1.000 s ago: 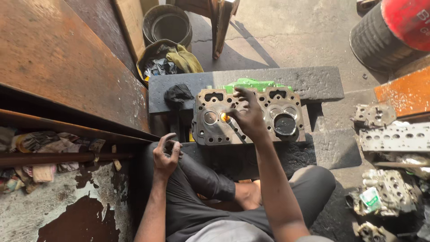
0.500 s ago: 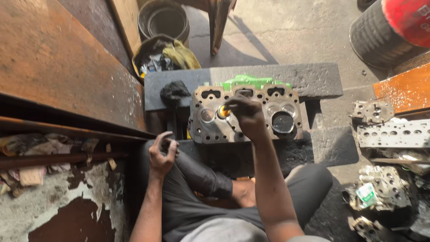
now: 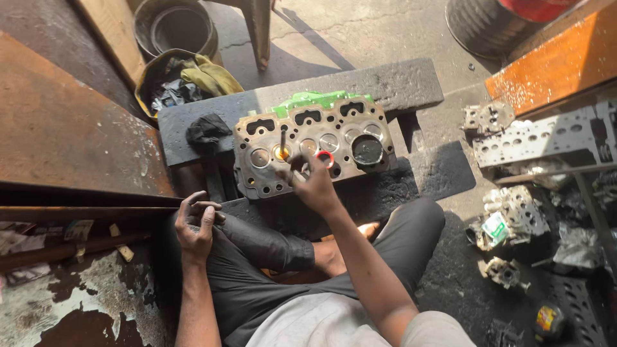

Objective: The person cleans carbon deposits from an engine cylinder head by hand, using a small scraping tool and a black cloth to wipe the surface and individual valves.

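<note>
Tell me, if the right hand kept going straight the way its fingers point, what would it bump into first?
Probably the small red ring lying on the cylinder head. The right hand reaches up over that metal block, fingertips just short of the ring; height above it is hard to judge.

Rusty-brown cylinder head [image 3: 308, 151]; green edge; black rag [image 3: 207, 132]

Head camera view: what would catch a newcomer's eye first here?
The rusty engine cylinder head at centre, lying on a dark slab, with a thin tool standing in an orange-ringed port. The right hand reaches over its near edge by a small red ring; the left hand rests on the person's knee. Similar grey engine parts lie at right.
</note>
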